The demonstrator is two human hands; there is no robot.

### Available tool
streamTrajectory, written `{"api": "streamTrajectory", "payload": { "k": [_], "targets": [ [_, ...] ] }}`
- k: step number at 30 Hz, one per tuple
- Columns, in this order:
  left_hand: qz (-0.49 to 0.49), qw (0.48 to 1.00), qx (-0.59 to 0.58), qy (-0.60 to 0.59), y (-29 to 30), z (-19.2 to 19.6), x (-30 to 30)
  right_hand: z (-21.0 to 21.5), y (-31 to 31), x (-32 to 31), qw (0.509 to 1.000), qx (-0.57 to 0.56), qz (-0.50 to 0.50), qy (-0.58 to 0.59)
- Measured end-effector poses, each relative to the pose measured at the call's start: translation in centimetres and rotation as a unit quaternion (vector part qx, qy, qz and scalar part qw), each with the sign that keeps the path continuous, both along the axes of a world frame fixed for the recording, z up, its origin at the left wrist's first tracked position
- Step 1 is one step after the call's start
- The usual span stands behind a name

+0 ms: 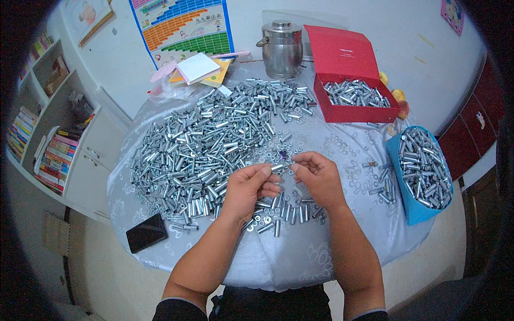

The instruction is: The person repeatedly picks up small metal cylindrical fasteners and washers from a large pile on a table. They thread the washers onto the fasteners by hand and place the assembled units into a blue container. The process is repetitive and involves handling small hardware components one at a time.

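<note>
My left hand (247, 191) is closed, with a short silver metal sleeve (277, 168) pinched between thumb and forefinger. Facing it, my right hand (320, 179) has thumb and fingertips drawn together at the sleeve's other end; what sits in that pinch is too small to make out. Below and between the hands lie loose washers (266, 210) and a row of upright sleeves (293, 214). A large heap of silver sleeves and bolts (201, 147) spreads to the left and behind my left hand.
On the right stand a red box (356, 113) and a blue container (400, 184), both full of metal parts. A black phone (146, 234) lies at the front left of the cloth-covered table (249, 257). A steel pot (282, 51) and notebooks (198, 68) are at the back.
</note>
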State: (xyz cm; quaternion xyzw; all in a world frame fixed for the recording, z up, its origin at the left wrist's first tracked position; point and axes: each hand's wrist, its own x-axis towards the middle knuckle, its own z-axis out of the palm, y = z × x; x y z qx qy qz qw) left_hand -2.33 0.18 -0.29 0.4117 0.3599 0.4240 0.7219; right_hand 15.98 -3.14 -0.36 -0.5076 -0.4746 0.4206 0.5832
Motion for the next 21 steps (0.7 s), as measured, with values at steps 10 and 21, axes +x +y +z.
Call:
{"api": "streamTrajectory", "payload": {
  "k": [10,21],
  "targets": [
    [-0.018,0.999,-0.014,-0.032,0.03,0.02,-0.17,0.65,-0.34,0.09,0.999,-0.002,0.048,0.018],
    [-0.024,1.000,0.000,-0.011,-0.04,0.27,-0.27,1.11,-0.80,0.09,0.998,0.020,0.039,-0.036]
  ]
}}
